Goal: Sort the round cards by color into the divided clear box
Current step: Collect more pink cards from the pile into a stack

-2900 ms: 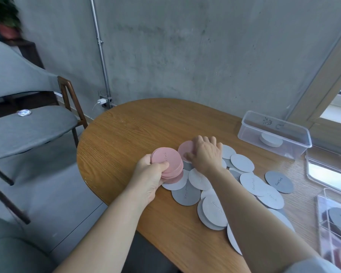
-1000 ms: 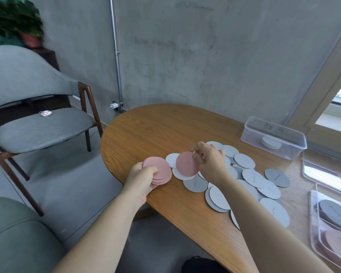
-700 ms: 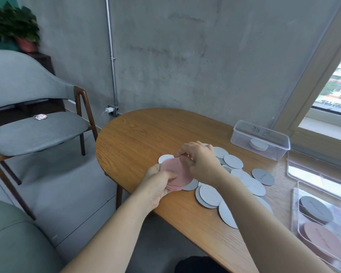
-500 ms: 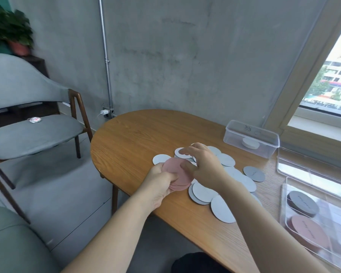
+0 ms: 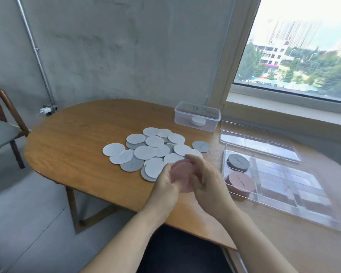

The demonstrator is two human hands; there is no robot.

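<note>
A stack of pink round cards [image 5: 182, 177] is held between my left hand [image 5: 166, 181] and my right hand [image 5: 204, 177], just above the table's near edge. Behind them, several light grey and darker grey round cards [image 5: 146, 151] lie spread on the wooden table [image 5: 83, 138]. To the right lies the divided clear box [image 5: 280, 186]; a dark grey stack [image 5: 238, 162] fills its far left compartment and a pink stack [image 5: 239, 182] the near left one. The hands and cards are blurred.
A small clear tub [image 5: 197, 116] with a white disc inside stands at the back. The box's clear lid [image 5: 258, 142] lies beyond the divided box. A grey chair [image 5: 2, 125] is at the left, a window at the right.
My right hand lifted a pink card from the pile and put it on the pink stack in my left hand. Both hands, holding the stack, have moved right toward the divided box.
</note>
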